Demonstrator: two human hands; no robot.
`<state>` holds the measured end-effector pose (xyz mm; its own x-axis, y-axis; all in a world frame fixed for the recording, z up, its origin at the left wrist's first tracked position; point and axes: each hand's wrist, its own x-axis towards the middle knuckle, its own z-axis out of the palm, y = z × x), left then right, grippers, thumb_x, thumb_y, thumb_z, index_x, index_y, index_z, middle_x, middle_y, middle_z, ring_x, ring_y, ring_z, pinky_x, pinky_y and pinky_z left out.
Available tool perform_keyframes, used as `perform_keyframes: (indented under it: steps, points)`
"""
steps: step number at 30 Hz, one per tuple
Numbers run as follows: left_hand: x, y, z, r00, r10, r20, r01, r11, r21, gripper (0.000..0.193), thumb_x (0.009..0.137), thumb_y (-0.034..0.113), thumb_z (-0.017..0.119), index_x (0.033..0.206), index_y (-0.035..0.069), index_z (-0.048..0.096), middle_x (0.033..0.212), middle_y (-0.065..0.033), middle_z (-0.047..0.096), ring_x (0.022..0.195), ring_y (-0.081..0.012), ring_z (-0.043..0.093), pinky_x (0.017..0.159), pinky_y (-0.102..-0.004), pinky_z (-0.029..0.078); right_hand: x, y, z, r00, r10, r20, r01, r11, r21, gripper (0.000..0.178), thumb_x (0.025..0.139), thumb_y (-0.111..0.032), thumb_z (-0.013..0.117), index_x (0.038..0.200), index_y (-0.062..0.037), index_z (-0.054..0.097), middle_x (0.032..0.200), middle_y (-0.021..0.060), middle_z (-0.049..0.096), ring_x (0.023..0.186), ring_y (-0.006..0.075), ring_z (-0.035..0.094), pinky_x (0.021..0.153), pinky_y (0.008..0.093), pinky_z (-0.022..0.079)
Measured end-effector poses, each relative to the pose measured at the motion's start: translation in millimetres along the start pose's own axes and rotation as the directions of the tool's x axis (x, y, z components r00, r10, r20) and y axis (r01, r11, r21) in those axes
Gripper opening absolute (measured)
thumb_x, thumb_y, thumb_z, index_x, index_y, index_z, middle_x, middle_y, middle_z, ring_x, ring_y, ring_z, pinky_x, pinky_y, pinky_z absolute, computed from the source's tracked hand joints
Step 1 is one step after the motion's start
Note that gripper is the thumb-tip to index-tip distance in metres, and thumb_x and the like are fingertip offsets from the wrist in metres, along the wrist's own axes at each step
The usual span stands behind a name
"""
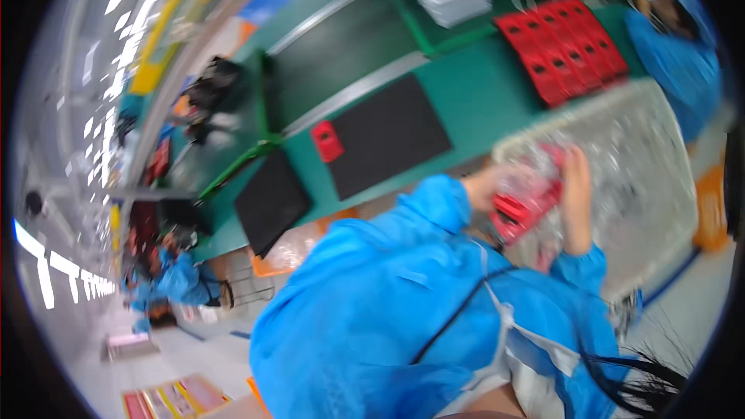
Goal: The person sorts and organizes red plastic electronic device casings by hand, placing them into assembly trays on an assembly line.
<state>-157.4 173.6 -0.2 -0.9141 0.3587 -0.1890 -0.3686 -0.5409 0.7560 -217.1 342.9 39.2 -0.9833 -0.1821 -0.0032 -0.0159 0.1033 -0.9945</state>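
Note:
Between my two hands is a red part wrapped in clear plastic (521, 209), tilted, with dark openings in its face. My left hand (483, 188) is closed on its left side, partly covered by the plastic. My right hand (576, 198) lies along the right side with its fingers pressed to the part. Blur hides the fine detail of the fingertips. Below the hands, a large whitish tub (671, 116) holds crumpled clear plastic and a little red at its near side.
A green workbench (477, 77) carries a black mat (392, 136) with one red part (327, 141) at its edge. Rows of red parts (563, 50) lie near the tub. Another black mat (272, 200) overhangs the bench edge. A blue-clothed person (679, 62) is at far right.

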Motion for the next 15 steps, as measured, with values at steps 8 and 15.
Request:
perform_keyframes:
  steps: [8, 15]
  points:
    - [7, -15, 13, 0.944, -0.303, -0.135, 0.242, 0.908, -0.343, 0.037, 0.089, 0.026, 0.059, 0.116, 0.000, 0.056, 0.107, -0.0109, 0.064, 0.090, -0.0217, 0.064, 0.083, -0.0341, 0.052, -2, -2, -17, 0.998, 0.034, -0.044, -0.029, 0.995, 0.099, 0.014, 0.091, -0.016, 0.057, 0.090, -0.0021, 0.058, 0.072, -0.0023, 0.053, 0.066, 0.0068, 0.047, 0.058, 0.0234, 0.039]
    - [24, -34, 2, 0.927, -0.375, -0.009, 0.369, 0.917, -0.150, 0.035, 0.091, 0.023, 0.058, 0.115, -0.002, 0.057, 0.104, -0.0109, 0.064, 0.089, -0.0206, 0.063, 0.080, -0.0324, 0.052, 3, -37, -64, 0.947, 0.312, -0.074, -0.219, 0.797, 0.562, 0.017, 0.092, -0.024, 0.056, 0.088, -0.0073, 0.059, 0.073, -0.0068, 0.051, 0.062, 0.0023, 0.043, 0.055, 0.0187, 0.036]
